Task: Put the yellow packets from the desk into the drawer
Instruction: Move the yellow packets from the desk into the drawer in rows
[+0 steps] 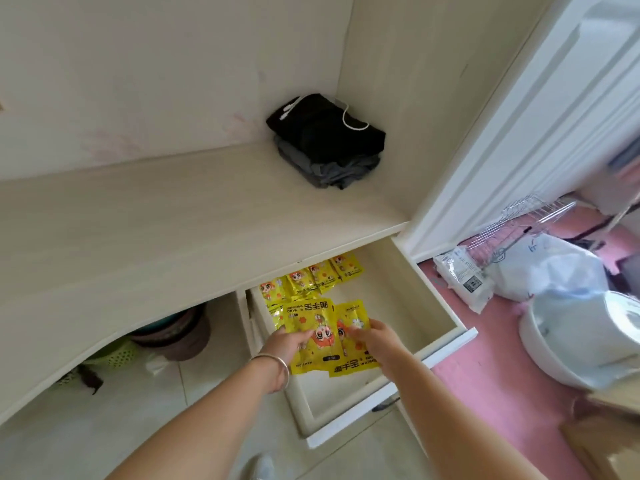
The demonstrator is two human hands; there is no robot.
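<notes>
Two bare forearms enter from the bottom of the frame and reach into the open drawer (pixel 429 299) at centre. The left hand (pixel 284 342), with a bangle (pixel 277 370) on its wrist, touches the left edge of the front yellow packets (pixel 320 336); its fingers are hidden under the packets, so the grip cannot be determined. The right hand (pixel 372 336) rests on the right side of the same packets with fingers curled over them.

The front packets overlap each other at the drawer's left half, over its floor. A row of further yellow packets (pixel 313 277) lies at the drawer's back, partly under the bench (pixel 173 220) edge. The right half of the drawer floor is bare. The drawer front rail runs along the lower right, its handle (pixel 386 405) facing the camera.

On the bench, folded dark clothes (pixel 327 142) sit in the upper-centre corner. Baskets (pixel 166 336) stand under the bench at lower left. A white basin (pixel 575 341) and plastic bags (pixel 540 268) lie on the pink floor at right.
</notes>
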